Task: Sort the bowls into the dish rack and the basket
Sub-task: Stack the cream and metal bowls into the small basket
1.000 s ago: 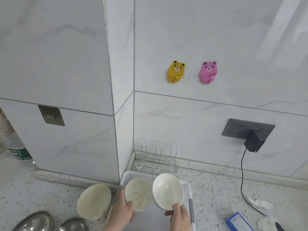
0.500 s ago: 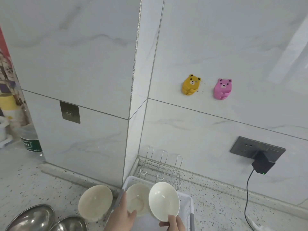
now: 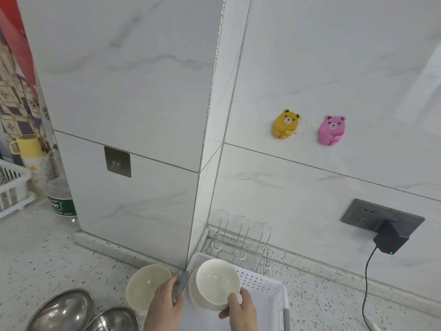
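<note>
My right hand [image 3: 238, 309] grips a white bowl [image 3: 217, 280] by its lower rim and holds it tilted over the white perforated basket [image 3: 262, 285]. A second white bowl [image 3: 193, 298] lies right behind it, mostly hidden. My left hand [image 3: 164, 306] is beside that bowl, thumb up next to the basket's grey handle [image 3: 183, 281]; its fingers are hidden. A cream bowl [image 3: 145, 287] stands tilted on the counter to the left. The wire dish rack [image 3: 238, 242] stands empty behind the basket, in the wall corner.
Two steel bowls [image 3: 62, 311] [image 3: 112, 320] sit at the bottom left. A bottle [image 3: 62, 201], a yellow cup [image 3: 26, 145] and another white rack [image 3: 12, 187] are at far left. A charger [image 3: 389, 240] with its cable hangs from the socket on the right.
The right-hand bowl has moved left and now overlaps the second bowl. My left thumb has come off that bowl's rim. The view has tilted up and turned left.
</note>
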Available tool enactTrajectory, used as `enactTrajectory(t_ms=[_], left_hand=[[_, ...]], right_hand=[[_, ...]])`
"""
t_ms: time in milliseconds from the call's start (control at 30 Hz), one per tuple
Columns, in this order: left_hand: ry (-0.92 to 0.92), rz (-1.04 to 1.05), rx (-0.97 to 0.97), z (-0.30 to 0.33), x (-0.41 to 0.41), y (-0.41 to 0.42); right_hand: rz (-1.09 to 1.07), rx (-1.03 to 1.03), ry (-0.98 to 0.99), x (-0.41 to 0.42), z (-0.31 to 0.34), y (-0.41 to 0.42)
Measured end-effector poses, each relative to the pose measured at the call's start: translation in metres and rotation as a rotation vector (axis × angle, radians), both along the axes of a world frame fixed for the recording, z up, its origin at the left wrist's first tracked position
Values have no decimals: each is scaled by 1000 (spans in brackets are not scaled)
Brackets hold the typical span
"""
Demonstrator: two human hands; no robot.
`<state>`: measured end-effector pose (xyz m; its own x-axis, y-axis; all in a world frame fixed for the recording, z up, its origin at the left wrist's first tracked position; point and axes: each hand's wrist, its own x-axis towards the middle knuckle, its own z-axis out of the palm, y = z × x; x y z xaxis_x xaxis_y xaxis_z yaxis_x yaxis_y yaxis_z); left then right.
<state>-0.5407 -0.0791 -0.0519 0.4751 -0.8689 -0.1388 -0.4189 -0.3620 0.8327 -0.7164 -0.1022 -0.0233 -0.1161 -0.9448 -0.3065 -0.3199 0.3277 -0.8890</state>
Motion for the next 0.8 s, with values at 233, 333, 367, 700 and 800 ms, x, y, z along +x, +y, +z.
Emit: enactTrajectory(t_ms=[233, 333, 367, 700, 800], left_hand=[[60, 23, -6, 4, -2, 2], [78, 8, 1, 7, -2, 6], [81, 0, 3, 7, -2, 6], [163, -86, 20, 20, -2, 28], [203, -70, 7, 21, 1, 42]], right_hand=[[46, 39, 80, 16, -2, -4], [52, 46, 96, 20, -1, -3], [53, 49, 104, 22, -1, -3], [61, 148, 103, 31, -5, -1], [47, 190, 43, 30, 2, 3]])
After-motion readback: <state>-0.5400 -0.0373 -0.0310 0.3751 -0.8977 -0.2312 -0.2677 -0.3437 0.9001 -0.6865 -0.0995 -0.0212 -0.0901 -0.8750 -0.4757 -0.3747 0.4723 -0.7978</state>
